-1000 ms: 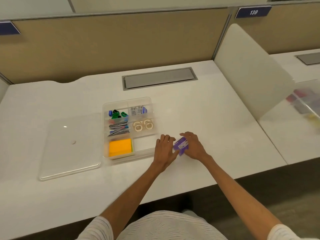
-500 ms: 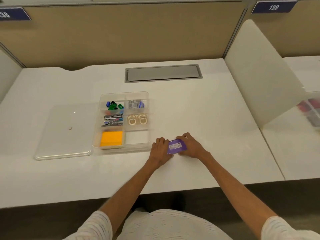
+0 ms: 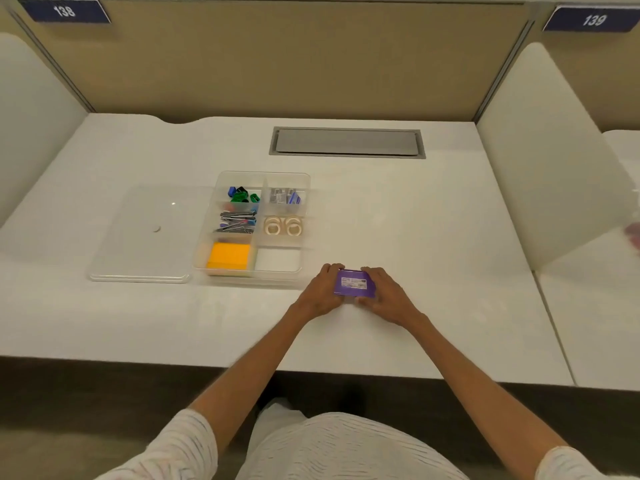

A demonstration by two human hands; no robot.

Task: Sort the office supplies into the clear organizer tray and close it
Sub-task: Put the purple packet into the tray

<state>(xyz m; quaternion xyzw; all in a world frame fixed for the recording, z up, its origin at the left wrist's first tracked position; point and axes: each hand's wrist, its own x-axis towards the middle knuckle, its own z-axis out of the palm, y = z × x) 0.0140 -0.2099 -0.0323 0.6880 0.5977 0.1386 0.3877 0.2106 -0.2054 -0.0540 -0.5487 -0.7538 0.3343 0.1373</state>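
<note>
Two dark blue plates sit along the top edge of the tan partition (image 3: 277, 57) facing you. The left plate (image 3: 64, 11), in the upper left corner of your view, reads "138" in slanted white numerals. The right plate (image 3: 593, 19), in the upper right corner, reads "139" in the same white numerals. The purple box (image 3: 355, 293) in front of you carries a white label (image 3: 354, 283) with lines of dark print, too small to read.

Office cubicle: numbered partition (image 3: 242, 60), white desk (image 3: 398, 220).
</note>
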